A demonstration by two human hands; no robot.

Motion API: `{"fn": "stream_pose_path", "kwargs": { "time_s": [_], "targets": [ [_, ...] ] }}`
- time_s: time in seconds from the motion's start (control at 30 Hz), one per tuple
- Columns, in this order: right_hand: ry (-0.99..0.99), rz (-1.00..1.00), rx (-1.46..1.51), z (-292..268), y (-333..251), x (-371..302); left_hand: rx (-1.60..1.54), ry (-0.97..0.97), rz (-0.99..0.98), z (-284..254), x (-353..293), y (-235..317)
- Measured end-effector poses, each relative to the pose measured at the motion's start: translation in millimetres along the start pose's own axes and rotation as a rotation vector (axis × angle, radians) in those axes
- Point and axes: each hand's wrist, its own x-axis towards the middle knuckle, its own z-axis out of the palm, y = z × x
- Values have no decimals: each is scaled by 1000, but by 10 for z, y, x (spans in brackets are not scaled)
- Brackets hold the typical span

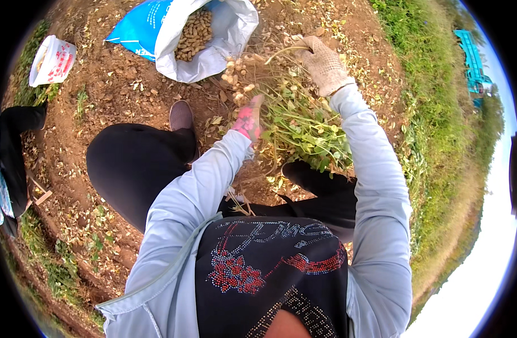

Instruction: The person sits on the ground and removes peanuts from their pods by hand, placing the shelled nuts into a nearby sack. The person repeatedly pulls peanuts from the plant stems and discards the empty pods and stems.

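My right hand (324, 66), in a beige knit glove, is closed around the stems of a peanut plant (282, 53). Its root end, hung with pale peanut pods (231, 72), stretches left towards the sack. Lower down, my left hand (248, 119) wears a pink patterned glove and is closed at the lower pods of this bunch; its fingertips are partly hidden. Under and between my hands lies a heap of green leafy peanut plants (312, 132). Just beyond my left hand, a white and blue woven sack (227, 53) stands open with loose peanuts (195, 35) inside.
A white bucket (53, 61) with red print stands at the far left. Another person's dark-clad leg (19, 129) shows at the left edge, near a small wooden stool (43, 197). Leaf-strewn soil (117, 107) surrounds my feet. Tall grass (438, 112) and a turquoise machine (471, 62) are to the right.
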Motion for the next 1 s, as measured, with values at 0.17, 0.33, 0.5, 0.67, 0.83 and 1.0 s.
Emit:
{"fn": "stream_pose_path", "kwargs": {
  "time_s": [0.17,0.33,0.5,0.67,0.83,1.0],
  "targets": [
    [91,-678,-371,-491,-35,-183,-133,71,-16,5,-76,177],
    [-289,-530,-889,-212,550,-706,-316,-26,32,241,-237,422],
    [-400,-471,-857,299,668,-1122,-74,223,80,233,-198,395],
    [-513,-415,-831,332,704,-1096,-131,49,111,169,-224,368],
    [-679,-258,-631,166,587,-1015,-239,-69,21,267,-349,477],
    [-584,-247,-330,-115,512,-998,-293,-189,103,223,-380,446]
  ]
}}
